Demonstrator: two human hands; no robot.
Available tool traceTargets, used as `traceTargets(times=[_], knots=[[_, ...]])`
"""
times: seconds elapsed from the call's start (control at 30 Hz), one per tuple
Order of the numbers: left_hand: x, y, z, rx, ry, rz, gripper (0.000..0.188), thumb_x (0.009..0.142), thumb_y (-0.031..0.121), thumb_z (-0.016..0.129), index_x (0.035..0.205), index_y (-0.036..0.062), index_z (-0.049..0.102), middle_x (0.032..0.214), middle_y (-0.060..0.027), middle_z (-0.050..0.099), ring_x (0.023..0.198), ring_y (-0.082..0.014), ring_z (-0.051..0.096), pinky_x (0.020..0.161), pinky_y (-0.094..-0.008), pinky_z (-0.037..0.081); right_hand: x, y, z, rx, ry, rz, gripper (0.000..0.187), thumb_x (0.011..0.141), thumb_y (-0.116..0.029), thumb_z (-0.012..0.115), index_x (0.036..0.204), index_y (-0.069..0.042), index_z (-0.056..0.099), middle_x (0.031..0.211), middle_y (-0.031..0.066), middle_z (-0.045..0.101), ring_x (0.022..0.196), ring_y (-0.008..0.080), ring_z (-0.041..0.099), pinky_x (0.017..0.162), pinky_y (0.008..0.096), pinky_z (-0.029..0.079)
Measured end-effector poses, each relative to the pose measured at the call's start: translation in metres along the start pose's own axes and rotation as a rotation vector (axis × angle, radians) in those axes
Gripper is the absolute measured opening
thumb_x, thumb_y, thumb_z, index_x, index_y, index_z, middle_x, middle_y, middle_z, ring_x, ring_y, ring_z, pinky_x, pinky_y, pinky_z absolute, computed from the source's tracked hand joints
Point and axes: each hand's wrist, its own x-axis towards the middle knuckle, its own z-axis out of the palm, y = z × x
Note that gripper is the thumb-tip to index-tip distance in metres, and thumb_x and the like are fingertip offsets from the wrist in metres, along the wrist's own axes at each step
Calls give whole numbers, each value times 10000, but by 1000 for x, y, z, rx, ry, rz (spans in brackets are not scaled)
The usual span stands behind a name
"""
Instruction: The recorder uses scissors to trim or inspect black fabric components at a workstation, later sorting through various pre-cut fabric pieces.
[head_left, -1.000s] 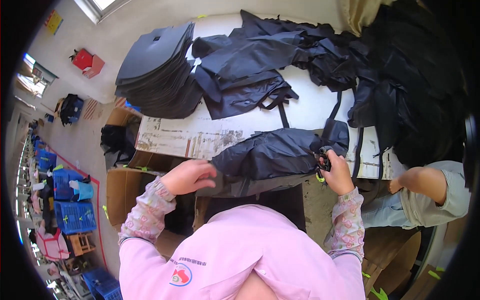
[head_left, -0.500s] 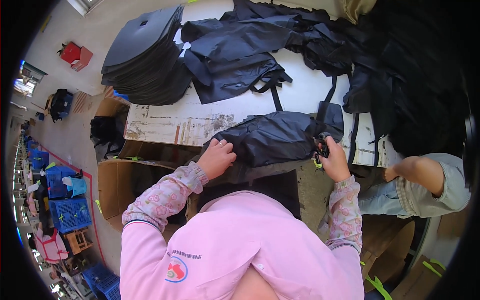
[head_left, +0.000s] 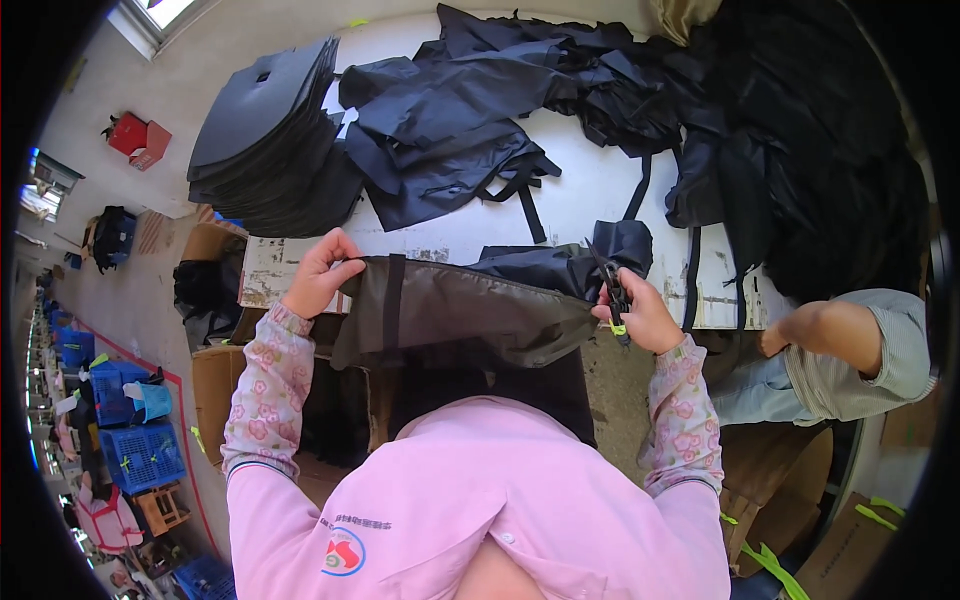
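My left hand pinches the upper left corner of a dark fabric bag piece, which is stretched sideways over the table's near edge. Its grey-brown side shows, with a black strap band across the left part. At the piece's right end, my right hand is closed around black scissors, their blades pointing up and a yellow-green tie hanging at the handle. Whether its fingers also grip the fabric edge is hard to tell. Behind the stretched part, more of the black fabric lies bunched on the tabletop.
A tall stack of black sheets stands at the table's far left. Loose black fabric pieces with straps cover the back, and a large dark heap fills the right. Another person's arm rests beside the right edge. Cardboard boxes stand below.
My left hand has moved left and up, drawing out the fabric so its grey-brown side now faces up. My right hand, still with the scissors, has shifted slightly left, and the blades now point upward.
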Motion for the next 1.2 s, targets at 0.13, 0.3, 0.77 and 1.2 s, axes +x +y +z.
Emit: traceTargets(times=[0.13,0.3,0.77,1.2], knots=[[26,-29,-5,-11,-36,-96,92,912,32,624,988,45,574,930,22,597,884,-44,537,805,-198,428,18,22,8,-24,37,-112,297,776,-30,780,916,-3,519,817,58,602,759,135,569,693,305,484],[26,-8,28,81,-124,-96,303,868,163,717,1134,43,636,1003,-13,620,976,-111,572,905,-269,449,18,14,10,-157,60,-30,301,770,-26,774,892,2,500,788,55,551,751,128,520,685,302,462],[17,-1,45,-107,-187,-139,143,823,56,750,944,36,675,877,25,639,823,-58,559,796,-232,459,28,-34,12,-508,148,18,431,709,-318,850,890,-43,572,748,92,624,750,317,626,687,372,480],[18,13,60,-216,-200,-139,166,836,79,729,980,12,683,924,17,655,876,-65,570,822,-229,462,60,-105,60,-908,-9,-576,582,642,-511,823,929,-58,594,815,72,619,817,270,619,746,395,423]])
